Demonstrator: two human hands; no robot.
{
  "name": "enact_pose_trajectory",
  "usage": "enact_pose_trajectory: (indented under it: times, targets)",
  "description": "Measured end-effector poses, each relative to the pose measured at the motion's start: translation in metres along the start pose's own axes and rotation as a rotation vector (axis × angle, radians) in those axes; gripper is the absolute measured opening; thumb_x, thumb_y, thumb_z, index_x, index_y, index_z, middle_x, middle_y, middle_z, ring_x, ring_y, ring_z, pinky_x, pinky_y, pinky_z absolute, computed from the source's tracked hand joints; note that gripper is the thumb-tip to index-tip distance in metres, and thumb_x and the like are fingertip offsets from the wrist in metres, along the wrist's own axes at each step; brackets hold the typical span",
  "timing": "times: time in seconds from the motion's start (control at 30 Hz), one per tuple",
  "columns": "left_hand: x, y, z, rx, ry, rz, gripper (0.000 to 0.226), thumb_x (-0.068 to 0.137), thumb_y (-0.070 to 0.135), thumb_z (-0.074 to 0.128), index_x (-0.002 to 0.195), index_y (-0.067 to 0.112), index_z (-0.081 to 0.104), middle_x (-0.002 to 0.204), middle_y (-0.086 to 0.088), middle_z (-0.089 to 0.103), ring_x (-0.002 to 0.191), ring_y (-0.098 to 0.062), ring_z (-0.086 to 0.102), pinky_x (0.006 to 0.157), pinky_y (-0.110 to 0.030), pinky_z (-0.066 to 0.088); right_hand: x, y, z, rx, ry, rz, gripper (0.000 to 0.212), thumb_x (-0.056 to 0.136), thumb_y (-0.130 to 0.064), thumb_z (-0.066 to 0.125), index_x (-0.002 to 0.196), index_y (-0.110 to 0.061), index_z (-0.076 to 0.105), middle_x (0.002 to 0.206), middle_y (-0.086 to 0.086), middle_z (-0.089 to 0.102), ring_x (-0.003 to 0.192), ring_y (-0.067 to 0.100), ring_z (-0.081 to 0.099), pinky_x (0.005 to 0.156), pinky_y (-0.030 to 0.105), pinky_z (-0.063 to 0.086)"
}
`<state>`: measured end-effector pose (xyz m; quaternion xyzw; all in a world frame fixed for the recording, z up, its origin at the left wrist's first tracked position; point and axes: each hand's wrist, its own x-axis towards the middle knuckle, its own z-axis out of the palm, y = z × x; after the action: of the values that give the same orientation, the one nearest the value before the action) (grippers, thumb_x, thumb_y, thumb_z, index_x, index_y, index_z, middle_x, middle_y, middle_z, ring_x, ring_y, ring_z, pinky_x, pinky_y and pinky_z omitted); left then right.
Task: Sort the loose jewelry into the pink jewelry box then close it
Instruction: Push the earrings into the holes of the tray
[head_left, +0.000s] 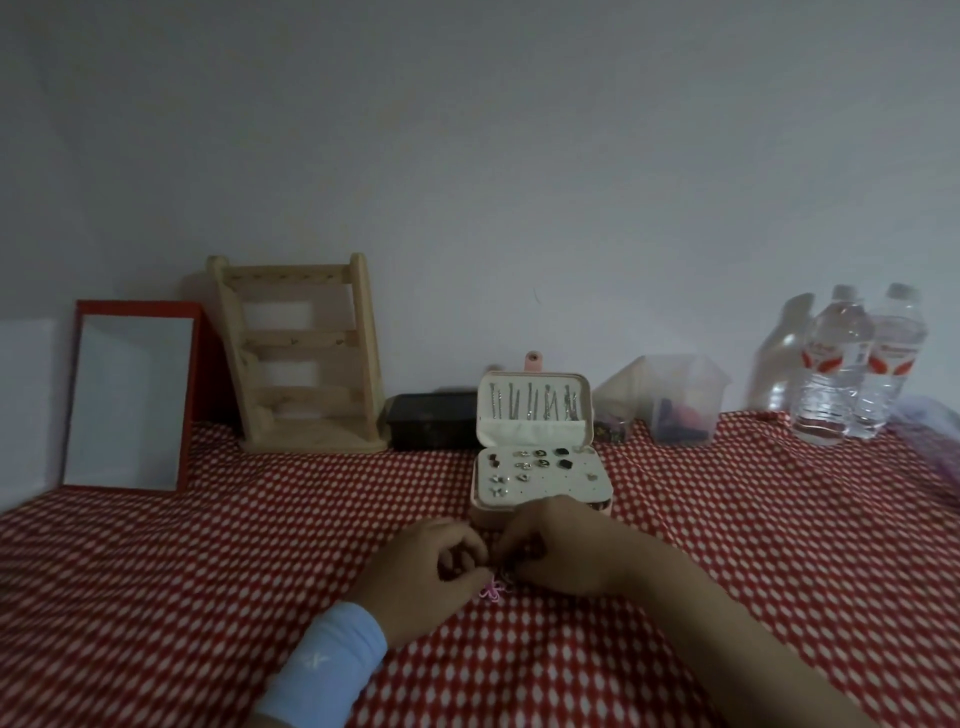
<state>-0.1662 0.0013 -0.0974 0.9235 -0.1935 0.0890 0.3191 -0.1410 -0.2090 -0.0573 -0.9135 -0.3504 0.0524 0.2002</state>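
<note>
Open pink jewelry box (480, 512) on red-checked cloth (208, 571), both hands just before it.
Left hand (426, 571) and right hand (563, 551): curled fingertips meet over pink flower-shaped piece (493, 591); actual pinch not discernible.

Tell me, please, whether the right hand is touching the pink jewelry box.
Cannot tell. In the head view the right hand overlaps the front edge of the pink jewelry box, but may simply be nearer the camera; no contact or gap shows.
</note>
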Motion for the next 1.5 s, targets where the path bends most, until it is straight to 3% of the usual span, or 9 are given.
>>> enact_pose_trajectory:
  times: [0.2,0.4,0.5,0.7,0.83,0.97,1.13,1.27,1.5]
  targets:
    - [0.004,0.000,-0.004,-0.059,-0.057,-0.011,0.002,0.081,0.035,0.074,0.081,0.034,0.073,0.088,0.021,0.064,0.089,0.003,0.058,0.082,-0.019,0.050,-0.007,0.013,0.008,0.128,0.119,0.051,0.011,0.087,-0.025,0.075,0.097,-0.029,0.078,0.095,-0.023,0.068,0.090,-0.005,0.063,0.081,0.009,0.050]
    - [0.006,0.005,-0.005,-0.192,-0.023,-0.077,0.014,0.089,0.022,0.067,0.084,0.034,0.071,0.088,0.026,0.067,0.089,0.006,0.062,0.084,-0.014,0.047,-0.006,0.014,0.007,0.099,0.170,0.066,0.010,0.089,-0.028,0.072,0.098,-0.029,0.076,0.099,-0.019,0.064,0.088,-0.002,0.061,0.082,0.017,0.053]
    - [0.005,0.003,-0.011,-0.195,-0.075,-0.090,0.011,0.086,0.025,0.071,0.087,0.036,0.071,0.090,0.026,0.067,0.089,0.006,0.061,0.082,-0.014,0.048,-0.007,0.014,0.008,0.090,0.173,0.048,0.016,0.089,-0.029,0.071,0.104,-0.031,0.076,0.101,-0.022,0.062,0.092,-0.004,0.059,0.083,0.012,0.049]
    - [0.005,0.003,-0.017,-0.064,-0.198,-0.085,0.018,0.071,0.041,0.082,0.085,0.038,0.073,0.098,0.022,0.062,0.097,0.006,0.056,0.092,-0.017,0.046,-0.008,0.010,0.013,0.134,0.175,0.008,0.023,0.084,-0.035,0.076,0.106,-0.036,0.074,0.106,-0.043,0.048,0.105,-0.023,0.044,0.103,0.012,0.036]
    - [0.006,0.004,-0.017,-0.148,-0.140,-0.106,0.010,0.074,0.034,0.081,0.080,0.036,0.073,0.089,0.022,0.069,0.088,0.002,0.063,0.087,-0.026,0.053,-0.006,0.012,0.015,0.182,0.220,0.007,0.021,0.082,-0.035,0.079,0.102,-0.037,0.075,0.111,-0.028,0.062,0.108,-0.008,0.056,0.104,0.024,0.046]
    - [0.007,0.009,-0.017,-0.191,-0.041,-0.093,0.011,0.081,0.025,0.076,0.078,0.035,0.074,0.084,0.024,0.071,0.085,0.005,0.064,0.081,-0.016,0.049,-0.005,0.007,0.015,0.357,0.227,-0.012,0.015,0.089,-0.026,0.075,0.103,-0.028,0.079,0.104,-0.018,0.073,0.098,-0.003,0.066,0.093,0.021,0.053]
    - [0.008,0.013,-0.014,-0.217,0.065,-0.062,0.013,0.086,0.022,0.071,0.084,0.034,0.075,0.085,0.024,0.071,0.086,0.006,0.065,0.077,-0.008,0.047,-0.002,0.008,0.016,0.559,0.293,0.006,0.014,0.086,-0.017,0.078,0.101,-0.017,0.078,0.097,-0.008,0.077,0.093,0.007,0.072,0.091,0.027,0.057]
    - [0.009,0.012,-0.013,-0.176,0.126,-0.034,0.012,0.087,0.024,0.070,0.081,0.034,0.072,0.083,0.024,0.070,0.085,0.004,0.064,0.077,-0.011,0.048,0.000,0.012,0.017,0.681,0.323,-0.001,0.016,0.085,-0.007,0.078,0.100,-0.012,0.077,0.092,0.001,0.078,0.090,0.015,0.075,0.091,0.030,0.058]
    - [0.013,0.016,-0.006,-0.151,0.150,-0.036,0.011,0.092,0.028,0.062,0.084,0.034,0.066,0.083,0.021,0.067,0.084,0.004,0.062,0.075,-0.013,0.048,-0.001,0.010,0.013,0.747,0.260,-0.044,0.022,0.090,-0.008,0.074,0.111,-0.011,0.075,0.106,0.005,0.077,0.101,0.019,0.073,0.094,0.033,0.057]
